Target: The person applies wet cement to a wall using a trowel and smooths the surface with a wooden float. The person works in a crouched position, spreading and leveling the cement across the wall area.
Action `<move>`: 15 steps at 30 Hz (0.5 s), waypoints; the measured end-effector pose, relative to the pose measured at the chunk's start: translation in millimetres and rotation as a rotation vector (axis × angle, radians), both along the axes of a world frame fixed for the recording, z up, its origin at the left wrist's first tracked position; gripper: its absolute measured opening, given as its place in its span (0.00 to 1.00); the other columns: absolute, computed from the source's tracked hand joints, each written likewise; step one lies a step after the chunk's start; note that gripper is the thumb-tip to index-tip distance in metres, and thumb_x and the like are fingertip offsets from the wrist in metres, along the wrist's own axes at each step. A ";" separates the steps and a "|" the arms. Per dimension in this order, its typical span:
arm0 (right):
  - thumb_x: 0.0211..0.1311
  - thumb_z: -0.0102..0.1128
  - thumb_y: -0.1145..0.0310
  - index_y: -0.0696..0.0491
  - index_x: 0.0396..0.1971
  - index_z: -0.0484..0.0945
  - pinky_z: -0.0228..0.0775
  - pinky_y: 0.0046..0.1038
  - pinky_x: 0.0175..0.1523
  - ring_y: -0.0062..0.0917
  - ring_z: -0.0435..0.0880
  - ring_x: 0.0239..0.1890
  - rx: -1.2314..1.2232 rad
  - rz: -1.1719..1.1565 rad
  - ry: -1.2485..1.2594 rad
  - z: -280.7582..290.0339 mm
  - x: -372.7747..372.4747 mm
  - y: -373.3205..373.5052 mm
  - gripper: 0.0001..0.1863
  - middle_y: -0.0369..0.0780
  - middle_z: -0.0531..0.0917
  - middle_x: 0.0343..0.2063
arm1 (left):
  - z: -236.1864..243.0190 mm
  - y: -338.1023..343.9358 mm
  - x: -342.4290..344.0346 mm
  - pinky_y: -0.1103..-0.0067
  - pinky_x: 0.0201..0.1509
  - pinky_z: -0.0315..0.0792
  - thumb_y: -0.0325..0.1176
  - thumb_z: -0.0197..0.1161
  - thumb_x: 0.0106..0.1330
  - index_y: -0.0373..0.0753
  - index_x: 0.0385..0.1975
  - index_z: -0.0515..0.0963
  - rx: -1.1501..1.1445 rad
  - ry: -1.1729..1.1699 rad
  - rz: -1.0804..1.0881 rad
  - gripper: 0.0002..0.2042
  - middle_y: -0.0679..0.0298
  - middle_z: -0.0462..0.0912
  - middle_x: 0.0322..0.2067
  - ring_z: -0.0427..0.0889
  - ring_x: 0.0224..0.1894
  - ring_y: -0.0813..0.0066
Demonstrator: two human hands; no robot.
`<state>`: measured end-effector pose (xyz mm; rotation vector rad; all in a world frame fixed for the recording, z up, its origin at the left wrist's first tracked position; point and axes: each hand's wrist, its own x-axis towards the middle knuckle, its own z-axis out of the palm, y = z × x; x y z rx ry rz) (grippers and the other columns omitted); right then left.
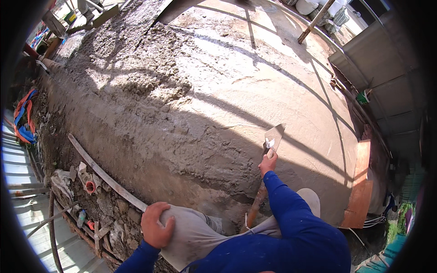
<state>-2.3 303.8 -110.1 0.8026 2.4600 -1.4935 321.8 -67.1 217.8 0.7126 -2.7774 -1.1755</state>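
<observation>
Wet grey concrete (227, 77) fills the view ahead, smooth at the right and rough and lumpy at the left. My right hand (268, 161) grips a steel trowel (275, 136) by its handle, its blade on the smoothed surface beside the rougher band. My left hand (157, 222) rests on my left knee in grey trousers (195, 232), thumb apart from the curved fingers. A rusty pole (255, 207) with a tie round it runs below my right arm.
A long plank (100, 168) borders rubble with an orange pipe (90, 186) at left. A plywood strip (357, 189) lines the right edge near metal sheeting (378, 68). A wooden post (314, 22) and sacks (307, 7) are at back; someone's legs (84, 9) show top left.
</observation>
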 end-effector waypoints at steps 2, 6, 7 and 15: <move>0.75 0.57 0.70 0.49 0.70 0.60 0.75 0.32 0.18 0.31 0.82 0.18 -0.029 -0.119 -0.058 0.1 -13.3 8.4 0.28 0.51 0.83 0.46 | -9.6 -11.9 -5.6 0.60 0.63 0.74 0.34 0.71 0.56 0.39 0.46 0.83 0.023 0.003 -0.021 0.17 0.53 0.87 0.50 0.83 0.55 0.48; 0.76 0.57 0.70 0.48 0.69 0.59 0.77 0.34 0.19 0.32 0.82 0.18 -0.072 -0.101 -0.107 -0.7 -16.4 -25.4 0.27 0.51 0.83 0.46 | -26.7 -29.6 -16.2 0.60 0.63 0.74 0.34 0.71 0.57 0.39 0.46 0.84 0.105 -0.004 -0.042 0.17 0.54 0.87 0.49 0.83 0.55 0.49; 0.76 0.57 0.70 0.48 0.69 0.58 0.78 0.35 0.20 0.32 0.83 0.18 -0.079 -0.070 -0.094 -1.7 -10.8 -48.8 0.27 0.52 0.83 0.46 | -28.3 -33.1 -18.8 0.61 0.63 0.74 0.34 0.71 0.57 0.39 0.46 0.84 0.121 -0.014 -0.044 0.16 0.54 0.87 0.49 0.83 0.55 0.50; 0.75 0.58 0.66 0.43 0.71 0.52 0.83 0.46 0.33 0.46 0.90 0.28 -0.159 0.448 -0.229 26.1 57.1 -209.5 0.31 0.57 0.84 0.43 | -31.4 -39.9 -36.8 0.61 0.62 0.74 0.36 0.71 0.59 0.40 0.46 0.84 0.188 -0.061 -0.094 0.16 0.54 0.87 0.49 0.83 0.55 0.50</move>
